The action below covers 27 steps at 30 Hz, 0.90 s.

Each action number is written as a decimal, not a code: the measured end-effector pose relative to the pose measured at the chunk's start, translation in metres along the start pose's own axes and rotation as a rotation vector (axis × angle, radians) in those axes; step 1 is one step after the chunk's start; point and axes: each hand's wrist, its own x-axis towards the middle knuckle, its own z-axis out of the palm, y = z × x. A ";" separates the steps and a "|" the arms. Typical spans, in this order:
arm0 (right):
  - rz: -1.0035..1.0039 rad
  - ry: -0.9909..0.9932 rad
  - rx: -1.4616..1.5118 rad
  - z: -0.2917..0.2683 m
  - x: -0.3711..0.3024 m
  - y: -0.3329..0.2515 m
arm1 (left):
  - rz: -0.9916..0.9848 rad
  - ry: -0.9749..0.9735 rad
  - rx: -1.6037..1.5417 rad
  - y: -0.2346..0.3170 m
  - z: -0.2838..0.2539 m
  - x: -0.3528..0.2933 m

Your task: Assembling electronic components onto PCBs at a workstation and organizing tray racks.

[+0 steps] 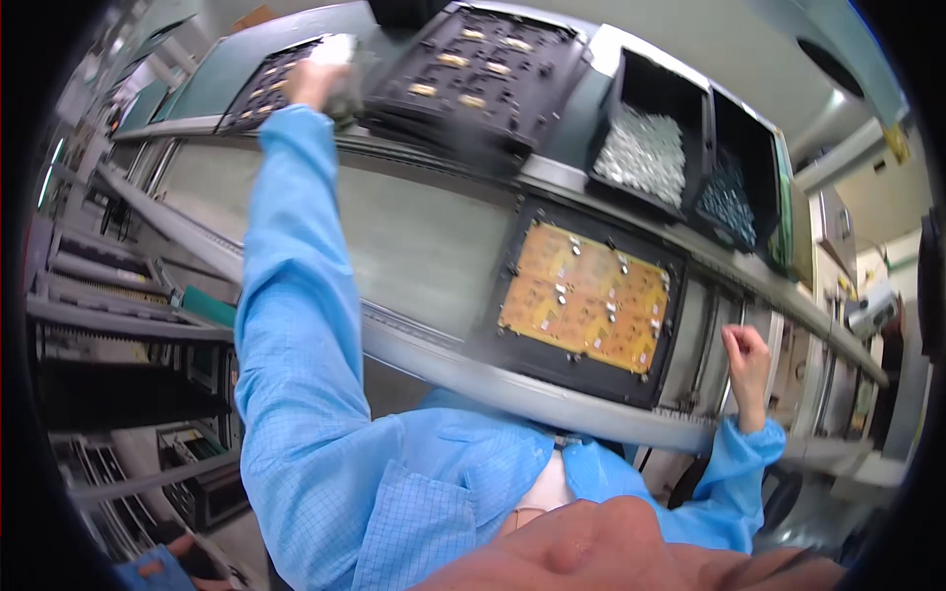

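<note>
My left hand (313, 81) reaches far to the upper left, closed round a blurred whitish thing (337, 49) whose kind I cannot make out. Beneath it lies a black tray (258, 91) carrying small light-coloured parts. My right hand (747, 360) hangs on the right with its fingers curled in; what they hold, if anything, is hidden. Just left of it, an orange printed circuit board panel (581, 295) rests in a black frame (507, 325) on the conveyor. Small silvery components stand on the panel.
Behind the conveyor rail (443, 364) stands a larger black fixture (394, 84) with pale parts. Right of that are a black bin (616, 94) of silvery pieces and another bin (744, 123) of dark bluish pieces. Another person's blue sleeve (153, 571) shows at lower left.
</note>
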 end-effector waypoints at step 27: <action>0.066 0.051 0.315 0.058 -0.004 -0.113 | 1.321 -0.800 -0.653 0.096 -0.086 -0.276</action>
